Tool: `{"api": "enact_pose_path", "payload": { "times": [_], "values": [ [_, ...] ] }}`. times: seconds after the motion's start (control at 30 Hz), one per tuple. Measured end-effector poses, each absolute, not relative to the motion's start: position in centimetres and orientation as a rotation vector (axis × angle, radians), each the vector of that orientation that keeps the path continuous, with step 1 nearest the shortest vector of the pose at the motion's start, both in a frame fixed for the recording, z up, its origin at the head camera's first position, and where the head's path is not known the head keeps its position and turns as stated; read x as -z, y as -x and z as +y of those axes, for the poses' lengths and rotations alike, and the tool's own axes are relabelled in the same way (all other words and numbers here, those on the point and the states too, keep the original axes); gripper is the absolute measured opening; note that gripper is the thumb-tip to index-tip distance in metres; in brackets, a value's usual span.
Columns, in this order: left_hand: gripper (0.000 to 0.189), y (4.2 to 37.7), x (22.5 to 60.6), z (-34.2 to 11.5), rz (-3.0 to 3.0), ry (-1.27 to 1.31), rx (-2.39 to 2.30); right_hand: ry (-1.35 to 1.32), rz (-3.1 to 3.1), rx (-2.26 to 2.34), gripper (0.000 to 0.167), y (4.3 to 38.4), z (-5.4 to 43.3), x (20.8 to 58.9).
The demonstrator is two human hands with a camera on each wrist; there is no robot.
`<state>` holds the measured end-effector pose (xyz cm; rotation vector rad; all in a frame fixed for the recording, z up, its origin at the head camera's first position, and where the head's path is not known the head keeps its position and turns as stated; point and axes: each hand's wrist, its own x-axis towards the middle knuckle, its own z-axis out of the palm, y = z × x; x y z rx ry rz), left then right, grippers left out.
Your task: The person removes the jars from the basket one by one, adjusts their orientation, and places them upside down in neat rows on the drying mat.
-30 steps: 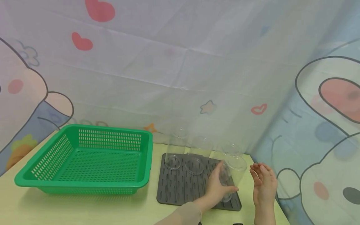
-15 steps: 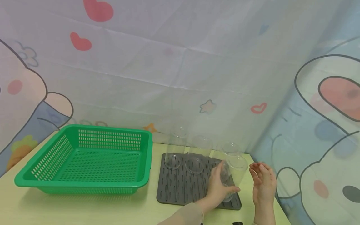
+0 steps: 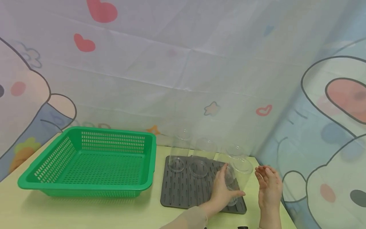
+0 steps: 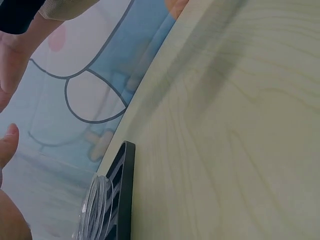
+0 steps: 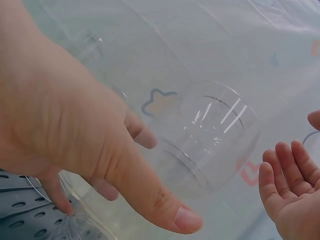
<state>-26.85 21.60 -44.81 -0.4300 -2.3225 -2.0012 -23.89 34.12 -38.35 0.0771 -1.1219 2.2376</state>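
A tall clear cup (image 3: 243, 178) stands at the right front of the dark grey ridged mat (image 3: 188, 194). My left hand (image 3: 220, 192) holds its left side, thumb across the front and fingers behind. In the right wrist view the clear cup (image 5: 215, 140) rises past my left hand (image 5: 95, 120), and its base lies low at the left. My right hand (image 3: 269, 187) is raised to the right of the cup, apart from it, palm up with fingers loosely bent. The cup's ringed base (image 4: 97, 210) sits by the mat's edge in the left wrist view.
More clear cups stand along the back of the mat, a narrow one (image 3: 178, 152) at the left and a wider one (image 3: 203, 156) beside it. A green plastic basket (image 3: 85, 187) stands left on the pale wooden table (image 3: 100, 213). A printed cloth (image 3: 171, 79) hangs behind.
My left hand and the front cup have shifted very slightly to the right. My right hand stays almost where it was.
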Motion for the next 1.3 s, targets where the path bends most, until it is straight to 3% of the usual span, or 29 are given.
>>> {"api": "enact_pose_path", "payload": {
  "times": [0.17, 0.47, 1.3],
  "values": [
    [0.111, 26.60, 44.42, 21.50, -2.339, 0.431, 2.007, -0.066, -1.104, -2.240, 0.019, 23.81, 34.30, 38.24],
    [0.100, 26.71, 44.03, 21.11, -2.320, 0.438, 2.018, -0.053, -1.124, -2.223, 0.016, 23.82, 34.21, 37.93],
    [0.101, 26.22, 43.99, 21.41, -2.350, 0.484, 1.926, -0.033, -1.127, -2.217, 0.017, 23.80, 34.13, 38.28]
  ]
}}
